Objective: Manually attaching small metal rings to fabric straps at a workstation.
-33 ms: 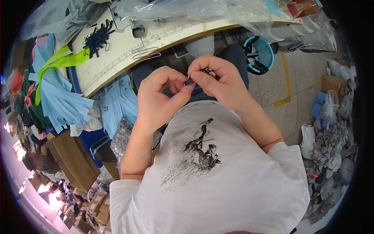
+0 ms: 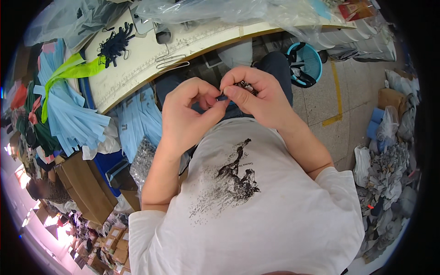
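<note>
Almost no change was shown against the picture just before: the right hand [image 2: 263, 95] was shifted only very slightly at the fingertips and the left hand [image 2: 184, 112] was kept in place, which suggested that fine fingertip work was being done with both arms held steady. Where the two hands met, above the dark trousers [image 2: 279, 68], a small dark piece [image 2: 222, 97] was pinched between the left thumb and fingers; whether it was also gripped by the right thumb and forefinger could not be made out. Within the curled fingers of the right hand, small shiny metallic pieces [image 2: 247, 86] were held. The front edge of the counter [image 2: 137, 82], on which dark cords [image 2: 117, 45] were heaped, was seen beyond the hands and apart from them. Room was bounded by that edge ahead, by the white shirt [image 2: 284, 197] behind and by light-blue strips [image 2: 140, 117] leftward; more seemed to be left rightward, over the floor [image 2: 316, 101] near the turquoise basket [image 2: 314, 66].
</note>
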Available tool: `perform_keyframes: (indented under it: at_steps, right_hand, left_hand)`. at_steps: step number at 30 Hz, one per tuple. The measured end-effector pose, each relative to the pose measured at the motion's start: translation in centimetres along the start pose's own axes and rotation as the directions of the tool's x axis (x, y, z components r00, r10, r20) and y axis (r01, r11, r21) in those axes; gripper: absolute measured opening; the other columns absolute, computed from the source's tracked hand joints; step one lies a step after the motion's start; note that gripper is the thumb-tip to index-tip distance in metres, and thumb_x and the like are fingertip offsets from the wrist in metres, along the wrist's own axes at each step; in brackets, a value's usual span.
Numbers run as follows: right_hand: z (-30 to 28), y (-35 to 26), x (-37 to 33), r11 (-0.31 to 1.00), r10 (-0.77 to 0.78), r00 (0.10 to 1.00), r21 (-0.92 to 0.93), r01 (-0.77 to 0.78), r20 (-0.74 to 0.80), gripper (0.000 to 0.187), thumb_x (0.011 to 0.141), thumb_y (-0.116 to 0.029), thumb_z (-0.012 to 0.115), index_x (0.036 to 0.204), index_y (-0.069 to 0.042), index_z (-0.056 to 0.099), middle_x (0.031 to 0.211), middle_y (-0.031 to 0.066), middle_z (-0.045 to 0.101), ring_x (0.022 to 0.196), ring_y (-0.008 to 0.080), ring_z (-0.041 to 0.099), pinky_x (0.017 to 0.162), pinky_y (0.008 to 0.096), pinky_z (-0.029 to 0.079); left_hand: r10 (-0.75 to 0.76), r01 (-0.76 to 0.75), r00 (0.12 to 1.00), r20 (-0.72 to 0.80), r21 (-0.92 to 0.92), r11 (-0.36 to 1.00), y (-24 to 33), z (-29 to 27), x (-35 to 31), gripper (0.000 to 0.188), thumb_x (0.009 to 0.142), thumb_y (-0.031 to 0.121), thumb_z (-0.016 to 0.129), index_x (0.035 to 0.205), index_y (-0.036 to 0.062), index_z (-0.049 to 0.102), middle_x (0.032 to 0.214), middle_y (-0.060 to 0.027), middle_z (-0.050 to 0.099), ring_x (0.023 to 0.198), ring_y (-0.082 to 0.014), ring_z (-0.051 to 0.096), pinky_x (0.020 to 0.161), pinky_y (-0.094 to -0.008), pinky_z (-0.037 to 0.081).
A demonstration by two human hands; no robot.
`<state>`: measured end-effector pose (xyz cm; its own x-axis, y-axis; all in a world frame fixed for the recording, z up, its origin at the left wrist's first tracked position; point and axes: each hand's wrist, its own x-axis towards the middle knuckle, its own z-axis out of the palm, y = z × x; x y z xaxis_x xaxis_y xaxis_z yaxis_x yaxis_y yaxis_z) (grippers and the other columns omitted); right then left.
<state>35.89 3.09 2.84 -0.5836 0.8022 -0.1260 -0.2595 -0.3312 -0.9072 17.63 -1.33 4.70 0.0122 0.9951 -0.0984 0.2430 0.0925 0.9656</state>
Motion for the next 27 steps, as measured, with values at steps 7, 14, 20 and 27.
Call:
perform_keyframes:
  at_steps: [7,14,20,27]
  right_hand:
    - [-0.3,0.2,-0.2,0.999,0.041,0.998,-0.006,-0.041,0.038,0.012,0.094,-0.015,0.062,0.097,-0.003,0.061,0.082,-0.0054,0.055,0.070,0.0002,0.045,0.060,0.0164,0.038]
    - [-0.2,0.7,0.0,0.990,-0.083,0.996,-0.114,0.087,0.038,0.013,0.092,-0.015,0.064,0.096,-0.003,0.062,0.084,-0.0049,0.057,0.072,0.0014,0.049,0.063,0.0167,0.041]
    - [-0.1,-0.2,0.0,0.991,-0.009,0.998,-0.136,0.001,-0.056,0.012,0.090,-0.009,0.066,0.098,-0.002,0.062,0.084,-0.0039,0.060,0.073,0.0022,0.052,0.065,0.0174,0.044]
    - [0.1,-0.4,0.1,0.993,-0.059,0.995,-0.106,0.050,-0.085,0.010,0.089,-0.004,0.065,0.097,0.000,0.062,0.086,-0.0002,0.064,0.077,0.0040,0.059,0.067,0.0184,0.048]
  left_hand:
    - [0.135,-0.135,0.991,0.005,0.109,0.985,-0.4,0.1,0.3,0.016,0.071,0.002,0.075,0.079,0.0022,0.061,0.071,0.0006,0.059,0.060,-0.0053,0.051,0.056,-0.0204,0.043]
    - [-0.088,0.089,0.996,0.015,-0.021,0.996,0.1,-0.1,-0.1,0.016,0.072,0.003,0.075,0.080,0.0038,0.061,0.072,0.0019,0.061,0.059,-0.0029,0.050,0.054,-0.0190,0.041]
    - [-0.112,0.120,0.991,0.076,-0.109,0.987,0.4,-0.1,-0.3,0.015,0.078,0.005,0.075,0.086,0.0028,0.063,0.074,0.0024,0.062,0.063,-0.0023,0.053,0.056,-0.0177,0.042]
    - [-0.229,0.284,0.956,0.184,-0.379,0.881,-0.2,-0.7,0.1,0.011,0.089,0.004,0.065,0.099,-0.0001,0.065,0.085,-0.0046,0.070,0.071,-0.0047,0.061,0.058,-0.0178,0.046]
